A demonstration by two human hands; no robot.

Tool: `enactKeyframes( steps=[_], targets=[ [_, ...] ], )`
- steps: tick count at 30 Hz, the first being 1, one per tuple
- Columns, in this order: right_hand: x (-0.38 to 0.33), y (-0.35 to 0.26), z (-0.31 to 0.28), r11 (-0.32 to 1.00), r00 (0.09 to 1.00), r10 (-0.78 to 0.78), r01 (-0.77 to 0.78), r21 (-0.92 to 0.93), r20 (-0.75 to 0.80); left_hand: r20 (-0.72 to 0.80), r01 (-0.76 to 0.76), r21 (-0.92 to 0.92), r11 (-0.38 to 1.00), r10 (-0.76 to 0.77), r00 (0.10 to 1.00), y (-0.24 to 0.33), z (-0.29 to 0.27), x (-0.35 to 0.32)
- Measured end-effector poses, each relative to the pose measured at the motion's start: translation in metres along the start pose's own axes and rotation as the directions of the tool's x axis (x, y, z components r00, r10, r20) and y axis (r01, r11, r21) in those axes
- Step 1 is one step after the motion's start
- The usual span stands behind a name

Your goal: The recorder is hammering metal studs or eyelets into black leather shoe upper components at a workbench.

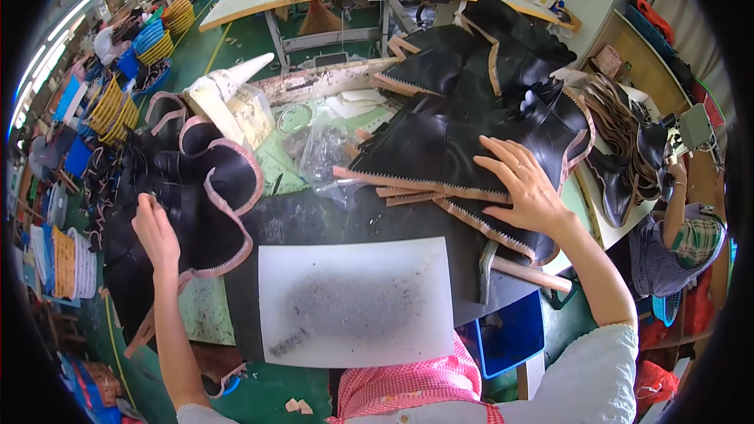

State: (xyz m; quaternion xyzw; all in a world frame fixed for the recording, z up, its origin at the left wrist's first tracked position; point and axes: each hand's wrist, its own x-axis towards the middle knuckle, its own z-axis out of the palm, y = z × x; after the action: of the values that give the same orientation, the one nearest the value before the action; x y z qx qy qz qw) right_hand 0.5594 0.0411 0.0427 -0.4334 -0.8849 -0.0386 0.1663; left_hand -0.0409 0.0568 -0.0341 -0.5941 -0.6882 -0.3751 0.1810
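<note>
The right hand (525, 188), its fingers spread, lies over a pile of black leather pieces (440, 145) on the right side of the table (314, 216). The left hand (157, 234) is at more black leather (228, 177) on the left, though I cannot tell whether its fingers pinch it. A white board (357, 286) lies between them, near the table's front edge, with a wooden handle (530, 273) to its right.

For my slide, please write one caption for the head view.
Left hand at a pile of black pieces, right hand on another pile, white board at lower centre.
</note>
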Motion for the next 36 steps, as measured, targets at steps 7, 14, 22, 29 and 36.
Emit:
enactKeyframes(
  steps=[7, 14, 22, 29, 36],
  targets=[
    [-0.021, 0.008, -0.013, 0.933, 0.929, 0.316, -0.268, 0.239, -0.193, 0.388, 0.308, -0.522, 0.795, -0.100, 0.916, 0.100, -0.054, -0.020],
    [-0.015, -0.130, -0.021, 0.963, 0.980, -0.159, 0.181, 0.200, -0.122, 0.173, 0.099, -0.728, 0.679, 0.041, 0.984, 0.172, -0.098, -0.024],
    [-0.084, -0.113, -0.006, 0.693, 0.854, 0.501, -0.494, 0.525, 0.141, 0.635, 0.521, -0.736, 0.433, 0.173, 0.753, 0.232, -0.081, -0.088],
    [-0.161, -0.055, 0.033, 0.789, 0.804, 0.594, -0.586, 0.187, 0.015, 0.712, 0.691, -0.695, 0.197, 0.323, 0.624, 0.275, -0.046, -0.110],
    [-0.175, -0.054, 0.038, 0.820, 0.821, 0.571, -0.571, 0.034, 0.022, 0.682, 0.600, -0.732, 0.323, 0.323, 0.657, 0.269, -0.012, -0.147]
  ],
)
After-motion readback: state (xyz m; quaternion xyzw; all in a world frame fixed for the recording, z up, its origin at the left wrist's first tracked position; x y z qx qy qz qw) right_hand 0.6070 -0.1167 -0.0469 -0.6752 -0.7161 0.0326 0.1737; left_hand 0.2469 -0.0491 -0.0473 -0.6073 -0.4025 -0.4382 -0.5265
